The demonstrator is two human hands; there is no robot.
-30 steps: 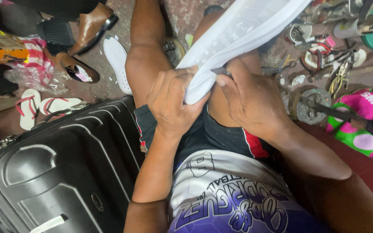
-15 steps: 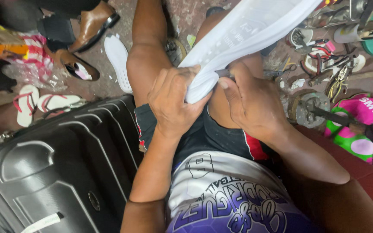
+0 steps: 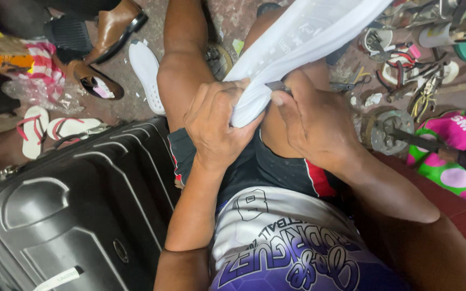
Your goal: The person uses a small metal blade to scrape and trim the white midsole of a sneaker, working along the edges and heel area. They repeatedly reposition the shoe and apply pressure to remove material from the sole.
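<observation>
The left hand [image 3: 214, 121] clamps shut on the heel of a white, ridged rubber shoe sole [image 3: 303, 46]; the right hand [image 3: 314, 121] pinches its edge with a thin metal tool [image 3: 277, 86].

Looks like a small shoe-repair workshop, worked from a low seat over a bare, stained floor [image 3: 227, 21]. Marked as such by a brown leather shoe [image 3: 115, 29], a loose white sole [image 3: 146, 75] and flip-flops [image 3: 49, 129] lying about, by a heap of hand tools and scraps [image 3: 411, 81] to one side, and by a black hard-shell suitcase [image 3: 71, 215] parked close by.
</observation>
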